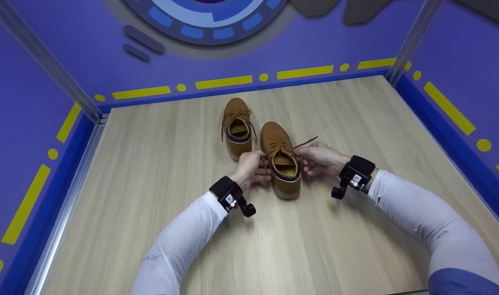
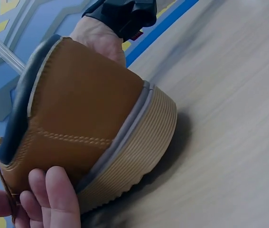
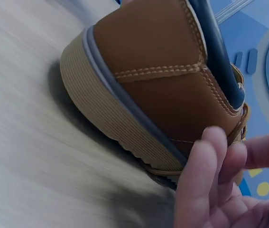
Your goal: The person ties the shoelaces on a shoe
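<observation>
A brown lace-up shoe [image 1: 274, 134] stands upright on the wooden board, toe pointing away from me. At its left side my left hand [image 1: 248, 169] pinches a shoelace between thumb and forefinger, its other fingers by the shoe's side. Opposite it, my right hand [image 1: 321, 159] pinches the other part of the lace, whose loose end [image 1: 308, 141] sticks out up and to the right. In the left wrist view, the lace [image 2: 13, 202] runs down the shoe's front edge to the fingertips. The right wrist view shows the lace [image 3: 241, 126] leading into that hand's grip.
A matching brown shoe [image 1: 235, 107] stands farther back and left, its laces hanging loose at both sides. Both shoes are on a light wooden board [image 1: 171, 164]. Blue-purple panels [image 1: 200, 61] with yellow marks wall in the back and sides.
</observation>
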A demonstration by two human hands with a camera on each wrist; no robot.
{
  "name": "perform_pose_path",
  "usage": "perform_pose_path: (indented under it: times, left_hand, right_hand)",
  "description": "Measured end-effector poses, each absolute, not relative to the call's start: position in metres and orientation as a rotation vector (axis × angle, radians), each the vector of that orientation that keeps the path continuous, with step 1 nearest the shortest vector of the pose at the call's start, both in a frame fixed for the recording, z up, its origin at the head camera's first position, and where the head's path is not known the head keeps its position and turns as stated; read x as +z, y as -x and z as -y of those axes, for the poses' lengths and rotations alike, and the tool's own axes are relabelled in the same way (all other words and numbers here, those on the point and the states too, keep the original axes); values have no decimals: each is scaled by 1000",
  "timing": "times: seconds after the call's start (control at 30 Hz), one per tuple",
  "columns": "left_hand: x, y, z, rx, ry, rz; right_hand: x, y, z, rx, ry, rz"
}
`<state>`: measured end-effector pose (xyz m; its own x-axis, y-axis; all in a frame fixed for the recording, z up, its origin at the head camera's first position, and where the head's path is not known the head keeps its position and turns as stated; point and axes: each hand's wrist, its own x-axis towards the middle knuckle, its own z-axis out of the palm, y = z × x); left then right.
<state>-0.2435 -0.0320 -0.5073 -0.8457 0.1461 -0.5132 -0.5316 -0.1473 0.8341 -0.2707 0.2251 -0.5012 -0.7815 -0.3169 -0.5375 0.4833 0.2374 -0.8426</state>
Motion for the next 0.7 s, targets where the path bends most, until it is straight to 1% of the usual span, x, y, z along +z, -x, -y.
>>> perform_pose_path:
  times: [0.23,0.43,0.7]
  left_hand:
    - [-499,239,34,2108,348,-1747]
    - [-495,236,33,2125,224,-1865]
    - [-490,228,30,2057,27,-2139]
  right_hand:
    - [-493,270,-230,-1730,-25,-1888]
    - [-486,266,-232,-1712,82,-1887]
    - [-470,258,-228,-1717,338,-2157]
